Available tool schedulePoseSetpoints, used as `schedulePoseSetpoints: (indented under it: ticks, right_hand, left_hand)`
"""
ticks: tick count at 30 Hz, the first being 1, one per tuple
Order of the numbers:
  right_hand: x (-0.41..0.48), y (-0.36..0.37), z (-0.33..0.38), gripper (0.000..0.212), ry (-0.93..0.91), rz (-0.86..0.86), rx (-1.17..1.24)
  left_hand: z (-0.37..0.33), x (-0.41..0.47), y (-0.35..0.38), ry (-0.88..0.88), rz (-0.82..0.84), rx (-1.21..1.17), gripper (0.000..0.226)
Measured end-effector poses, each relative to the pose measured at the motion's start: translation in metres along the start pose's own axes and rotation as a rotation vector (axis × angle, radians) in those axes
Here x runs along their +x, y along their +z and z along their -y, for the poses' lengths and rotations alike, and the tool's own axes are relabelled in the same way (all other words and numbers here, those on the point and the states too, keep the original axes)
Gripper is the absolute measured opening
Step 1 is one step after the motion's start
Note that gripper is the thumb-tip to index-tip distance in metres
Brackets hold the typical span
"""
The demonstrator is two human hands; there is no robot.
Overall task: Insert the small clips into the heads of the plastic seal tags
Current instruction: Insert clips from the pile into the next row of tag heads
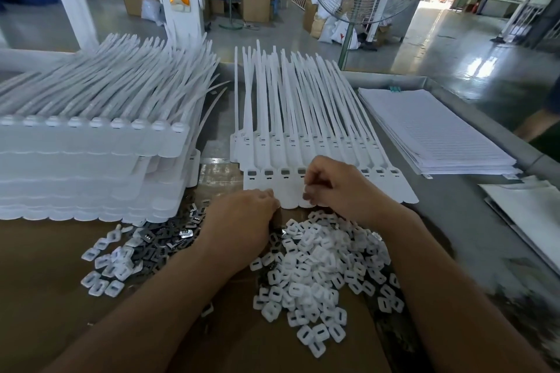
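My right hand [330, 188], grip pinched on what I judge to be a clip [305, 192], works the tags [272, 179] at 12 o'clock. My left hand [242, 215] steadies their edge; I cannot tell its grip. The clip pile [318, 266] lies at 6 o'clock, within reach.

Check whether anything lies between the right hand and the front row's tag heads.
Nothing visible does. The right hand sits directly over the front row of seal tags; the left hand rests at its near edge.
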State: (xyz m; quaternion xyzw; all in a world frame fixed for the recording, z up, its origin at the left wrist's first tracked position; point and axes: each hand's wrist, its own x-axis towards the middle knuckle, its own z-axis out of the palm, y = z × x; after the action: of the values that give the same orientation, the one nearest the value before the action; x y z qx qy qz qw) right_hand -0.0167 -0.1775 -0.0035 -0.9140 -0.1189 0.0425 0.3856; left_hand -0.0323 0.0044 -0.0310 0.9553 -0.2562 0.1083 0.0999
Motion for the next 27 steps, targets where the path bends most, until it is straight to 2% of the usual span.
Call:
schedulePoseSetpoints:
  ticks: [4, 7, 13, 27]
  right_hand:
    - [0.007, 0.004, 0.007, 0.023, -0.004, -0.107, 0.001]
    - [0.013, 0.007, 0.015, 0.019, 0.020, -0.105, 0.030]
    - [0.036, 0.018, 0.034, 0.030, 0.074, -0.096, -0.093]
    - [0.062, 0.040, 0.045, 0.012, 0.098, -0.193, -0.020]
  left_hand:
    - [0.000, 0.001, 0.000, 0.009, 0.013, -0.004, 0.038]
    - [-0.001, 0.001, 0.001, 0.002, 0.017, 0.002, 0.038]
    - [-0.003, 0.000, 0.001, -0.002, 0.014, 0.002, 0.039]
    - [-0.008, -0.001, 0.000, 0.006, -0.011, -0.001, 0.036]
